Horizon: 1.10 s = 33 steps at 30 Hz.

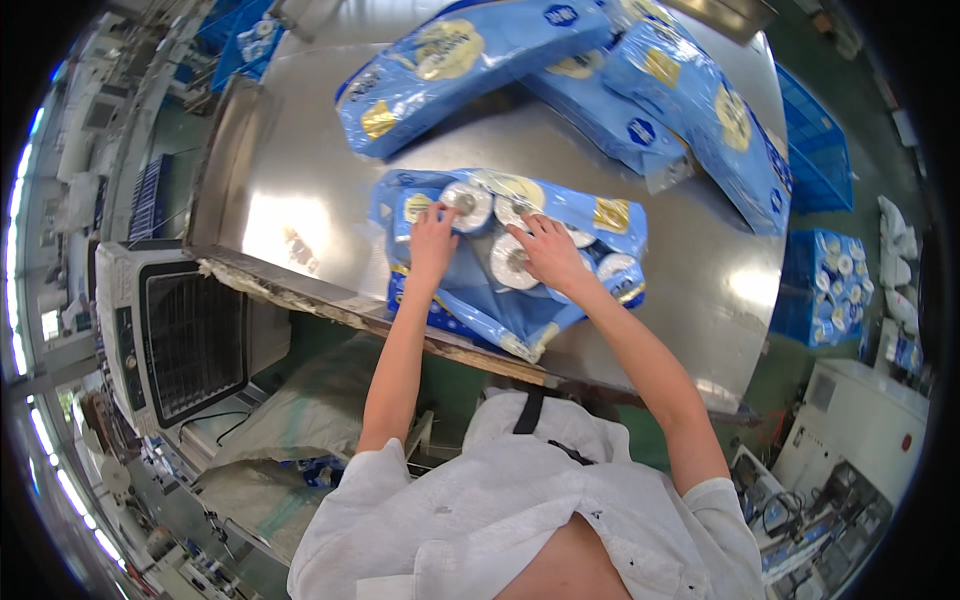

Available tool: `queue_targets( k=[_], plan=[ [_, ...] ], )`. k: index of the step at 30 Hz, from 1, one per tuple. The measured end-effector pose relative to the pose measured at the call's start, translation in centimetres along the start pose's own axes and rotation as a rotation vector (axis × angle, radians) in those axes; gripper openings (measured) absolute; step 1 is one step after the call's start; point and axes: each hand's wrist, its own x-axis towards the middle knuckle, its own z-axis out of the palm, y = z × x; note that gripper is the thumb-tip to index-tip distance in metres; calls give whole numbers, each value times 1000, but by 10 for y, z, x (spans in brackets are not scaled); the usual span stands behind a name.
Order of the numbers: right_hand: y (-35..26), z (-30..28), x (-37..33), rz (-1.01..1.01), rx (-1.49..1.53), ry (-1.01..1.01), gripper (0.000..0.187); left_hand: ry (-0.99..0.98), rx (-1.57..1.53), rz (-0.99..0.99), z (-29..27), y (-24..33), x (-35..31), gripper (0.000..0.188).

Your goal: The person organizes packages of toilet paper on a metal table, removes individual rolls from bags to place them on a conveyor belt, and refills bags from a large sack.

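Observation:
An opened blue plastic pack (590, 210) lies near the table's front edge, its torn film spread toward me. Several white toilet paper rolls sit loose inside, their round ends facing up. My left hand (432, 245) is closed at the left side of one toilet paper roll (468, 206), fingertips on its end. Over the middle of the pack, my right hand (555, 258) has its fingers stretched apart, touching the tops of a lower roll (511, 264) and an upper roll (513, 211). Its palm covers part of the rolls behind.
Sealed blue packs (440, 60) lie across the far side of the metal table (300, 130); more (700, 120) are stacked at far right. A blue crate of rolls (835, 285) stands right of the table. Below the front edge are a woven sack (310, 420) and a grilled machine (190, 340).

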Motion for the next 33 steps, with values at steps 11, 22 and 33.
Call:
queue_targets(
  k=[11, 22, 33],
  plan=[
    [9, 23, 57, -72, -183, -170, 51, -459, 226, 302, -23, -113, 59, 124],
    [-45, 30, -16, 5, -92, -177, 47, -668, -944, -414, -17, -155, 18, 80],
    [-56, 36, -8, 92, -43, -70, 40, 2, -179, -131, -8, -83, -37, 112]
  ],
)
